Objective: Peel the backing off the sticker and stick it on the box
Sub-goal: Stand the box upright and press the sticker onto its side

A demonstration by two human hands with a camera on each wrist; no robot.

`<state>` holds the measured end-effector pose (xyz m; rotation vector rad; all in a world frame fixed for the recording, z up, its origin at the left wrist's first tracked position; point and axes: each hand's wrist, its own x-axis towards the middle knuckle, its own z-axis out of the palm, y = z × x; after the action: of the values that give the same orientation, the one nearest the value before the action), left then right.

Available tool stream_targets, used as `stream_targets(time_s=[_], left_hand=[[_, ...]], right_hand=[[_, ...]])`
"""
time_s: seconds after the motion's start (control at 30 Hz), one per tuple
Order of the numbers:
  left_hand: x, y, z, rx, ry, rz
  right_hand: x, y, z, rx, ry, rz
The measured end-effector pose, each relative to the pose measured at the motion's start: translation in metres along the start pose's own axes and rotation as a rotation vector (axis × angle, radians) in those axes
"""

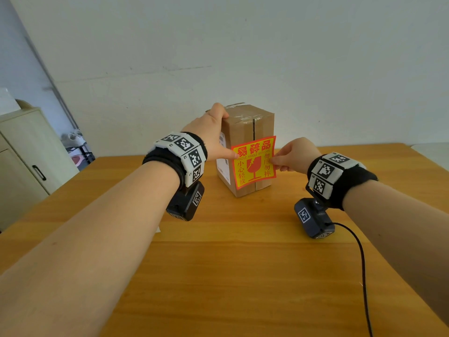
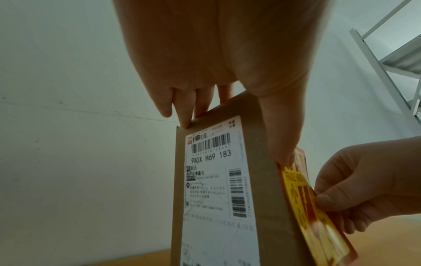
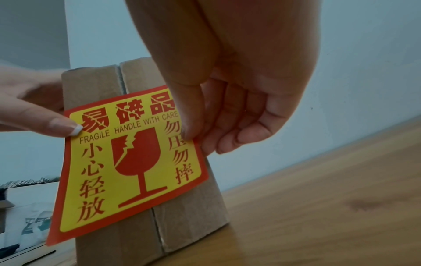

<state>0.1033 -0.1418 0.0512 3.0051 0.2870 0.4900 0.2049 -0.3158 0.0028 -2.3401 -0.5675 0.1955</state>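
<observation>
A brown cardboard box (image 1: 245, 125) stands upright on the wooden table (image 1: 243, 263), with a white shipping label (image 2: 214, 180) on its left side. The red and yellow fragile sticker (image 1: 254, 161) hangs flat in front of the box's near face. My left hand (image 1: 215, 138) reaches over the box's top-left corner; its straight fingers (image 2: 187, 122) touch the top edge, and its thumb (image 3: 56, 126) presses the sticker's upper left edge. My right hand (image 1: 278, 161) pinches the sticker's right edge (image 3: 189, 136) between thumb and forefinger. The sticker's lower part curls off the box.
A pale cabinet (image 1: 26, 154) stands off the table's left side. A black cable (image 1: 362, 263) runs from my right wrist camera over the near right of the table. A small white scrap (image 1: 158, 229) shows beside my left forearm. A plain wall rises behind.
</observation>
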Motion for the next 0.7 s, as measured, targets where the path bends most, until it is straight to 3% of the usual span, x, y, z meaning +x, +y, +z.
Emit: stream_targets(time_s=[0.53, 0.63, 0.7], left_hand=[[-0.001, 0.000, -0.001, 0.017, -0.001, -0.004], [-0.001, 0.000, -0.002, 0.020, -0.003, -0.005], [0.000, 0.001, -0.002, 0.016, -0.004, -0.006]], right_hand=[[0.006, 0.010, -0.004, -0.134, 0.089, 0.029], [0.004, 0.010, -0.009, -0.031, 0.088, 0.035], [-0.003, 0.004, -0.011, 0.129, 0.001, 0.000]])
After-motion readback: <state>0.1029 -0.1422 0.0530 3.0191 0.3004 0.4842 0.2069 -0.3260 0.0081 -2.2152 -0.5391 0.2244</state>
